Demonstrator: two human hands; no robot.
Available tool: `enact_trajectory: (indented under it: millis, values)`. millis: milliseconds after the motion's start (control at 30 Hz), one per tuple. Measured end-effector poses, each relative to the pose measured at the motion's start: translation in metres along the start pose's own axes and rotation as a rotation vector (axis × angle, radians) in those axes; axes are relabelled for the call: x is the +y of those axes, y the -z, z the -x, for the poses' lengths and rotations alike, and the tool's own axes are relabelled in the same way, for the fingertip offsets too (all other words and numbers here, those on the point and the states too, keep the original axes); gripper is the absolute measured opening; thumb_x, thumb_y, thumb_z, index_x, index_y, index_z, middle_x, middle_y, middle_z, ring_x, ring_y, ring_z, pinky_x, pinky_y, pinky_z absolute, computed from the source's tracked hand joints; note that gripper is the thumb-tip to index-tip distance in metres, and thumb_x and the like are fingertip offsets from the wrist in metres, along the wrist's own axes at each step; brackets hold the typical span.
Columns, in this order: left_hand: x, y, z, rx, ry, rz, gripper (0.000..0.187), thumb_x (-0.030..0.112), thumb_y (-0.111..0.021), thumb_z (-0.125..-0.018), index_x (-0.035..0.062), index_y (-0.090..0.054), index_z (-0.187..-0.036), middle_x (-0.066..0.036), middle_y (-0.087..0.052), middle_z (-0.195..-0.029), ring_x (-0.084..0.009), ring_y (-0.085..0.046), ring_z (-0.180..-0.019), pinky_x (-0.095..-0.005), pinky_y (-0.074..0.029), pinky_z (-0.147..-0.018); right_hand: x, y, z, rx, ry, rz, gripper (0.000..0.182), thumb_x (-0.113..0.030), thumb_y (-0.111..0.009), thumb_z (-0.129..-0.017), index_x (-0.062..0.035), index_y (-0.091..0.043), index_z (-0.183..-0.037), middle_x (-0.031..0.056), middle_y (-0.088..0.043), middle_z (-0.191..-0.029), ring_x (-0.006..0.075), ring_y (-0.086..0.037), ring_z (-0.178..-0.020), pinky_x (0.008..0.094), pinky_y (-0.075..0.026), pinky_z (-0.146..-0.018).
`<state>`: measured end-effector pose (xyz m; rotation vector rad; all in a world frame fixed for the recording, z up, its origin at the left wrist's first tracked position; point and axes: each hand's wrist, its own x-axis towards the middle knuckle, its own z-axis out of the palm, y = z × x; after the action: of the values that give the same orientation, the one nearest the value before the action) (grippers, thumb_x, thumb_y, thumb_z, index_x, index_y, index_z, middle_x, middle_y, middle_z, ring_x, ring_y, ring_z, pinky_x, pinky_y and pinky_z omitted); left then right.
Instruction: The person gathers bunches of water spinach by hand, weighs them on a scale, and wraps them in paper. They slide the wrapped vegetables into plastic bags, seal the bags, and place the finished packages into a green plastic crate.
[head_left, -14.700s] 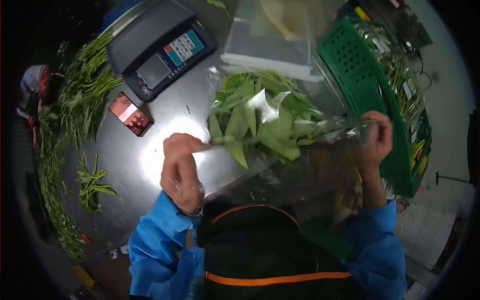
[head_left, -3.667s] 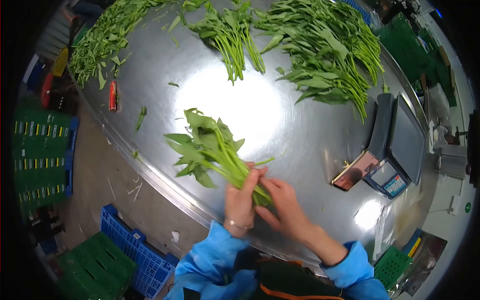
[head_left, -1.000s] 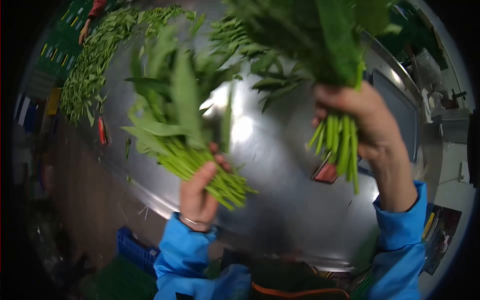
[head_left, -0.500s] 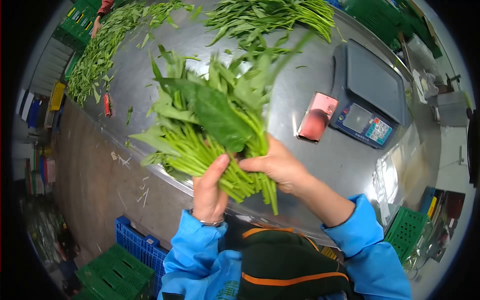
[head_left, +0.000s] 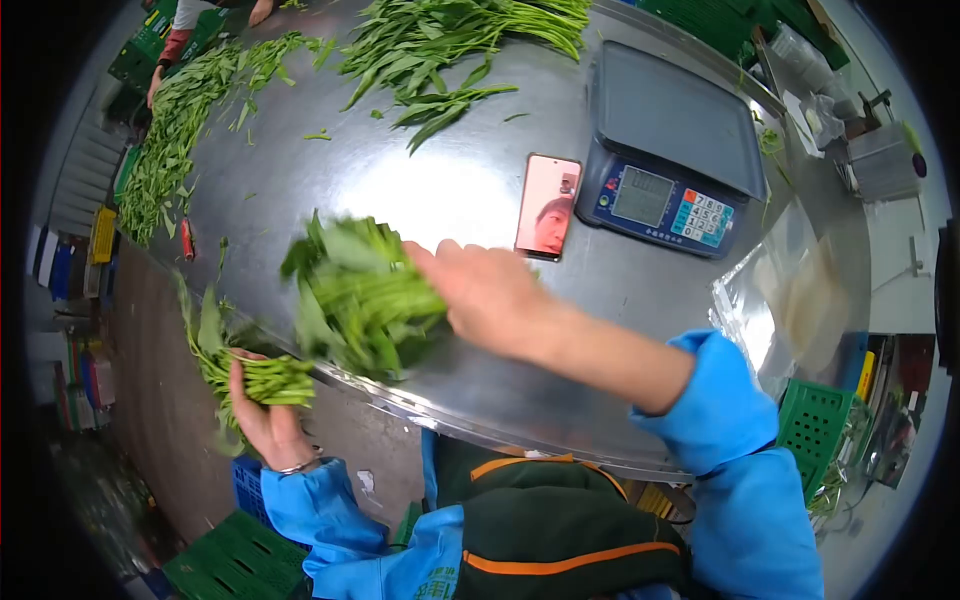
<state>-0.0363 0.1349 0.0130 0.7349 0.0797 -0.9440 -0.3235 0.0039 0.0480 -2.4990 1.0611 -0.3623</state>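
Note:
My left hand (head_left: 266,418), low at the left past the table edge, is closed around a small bunch of water spinach (head_left: 272,379) with its cut stems pointing right. Over the steel table (head_left: 620,330), my right hand (head_left: 490,300) grips a larger water spinach bunch (head_left: 365,300). Motion smears that bunch, and its leaves spread to the left. The two bunches are apart. Beyond them lies a big pile of water spinach (head_left: 460,35), with a few loose sprigs (head_left: 450,108) in front.
A digital scale (head_left: 670,150) stands at the right, a phone (head_left: 548,205) beside it. Clear plastic bags (head_left: 765,295) lie at the right edge. More greens (head_left: 175,135) line the far left, near another person's hand (head_left: 154,88). Green crates (head_left: 235,560) stand below.
The single bundle held by both hands is now in two parts. My left hand has moved left and down with one, my right hand left and up with the other. The view has shifted.

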Motion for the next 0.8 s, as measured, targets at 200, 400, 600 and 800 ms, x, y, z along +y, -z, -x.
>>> enact_trajectory:
  millis: [200, 400, 600, 800]
  values:
    - [-0.09, -0.175, 0.018, -0.478, -0.057, -0.354, 0.027, 0.016, -0.053, -0.087, 0.0027, -0.056, -0.11, -0.007, -0.06, -0.096, -0.0173, -0.058, -0.083, -0.035, -0.049, -0.076, 0.095, 0.175, 0.018, 0.686, -0.19, -0.125, 0.04, -0.008, -0.057, -0.069, 0.0048, -0.044, -0.105, 0.0212, -0.06, -0.084, 0.033, -0.06, -0.081, 0.0385, -0.046, -0.069]
    - [-0.354, -0.332, 0.048, -1.03, 0.311, -0.497, 0.026, 0.012, -0.067, -0.075, -0.0001, -0.061, -0.098, -0.009, -0.063, -0.092, -0.0181, -0.06, -0.079, -0.0315, -0.048, -0.071, 0.233, 0.214, 0.066, 0.967, -0.389, 0.074, 0.043, -0.016, -0.063, -0.072, 0.0046, -0.044, -0.105, 0.0215, -0.06, -0.09, 0.0325, -0.06, -0.083, 0.0361, -0.047, -0.07]
    - [-0.522, -0.309, 0.019, -0.94, 0.348, -0.821, 0.037, 0.012, -0.071, -0.071, -0.0049, -0.058, -0.101, -0.01, -0.063, -0.09, -0.0205, -0.06, -0.081, -0.0318, -0.047, -0.072, 0.331, 0.118, 0.107, 0.383, -0.854, -0.069, 0.095, -0.043, -0.068, -0.068, 0.003, -0.015, -0.133, 0.0308, -0.041, -0.12, 0.0435, -0.04, -0.112, 0.0432, -0.033, -0.096]
    - [-0.362, -0.251, 0.058, -0.975, -0.401, -1.001, 0.044, 0.008, -0.059, -0.079, -0.0052, -0.044, -0.118, -0.019, -0.054, -0.11, -0.0243, -0.052, -0.104, -0.034, -0.042, -0.087, 0.301, 0.125, 0.139, 0.596, -0.926, -0.117, 0.087, -0.05, -0.056, -0.077, 0.0032, -0.018, -0.135, 0.029, -0.041, -0.125, 0.0383, -0.037, -0.119, 0.0415, -0.028, -0.099]
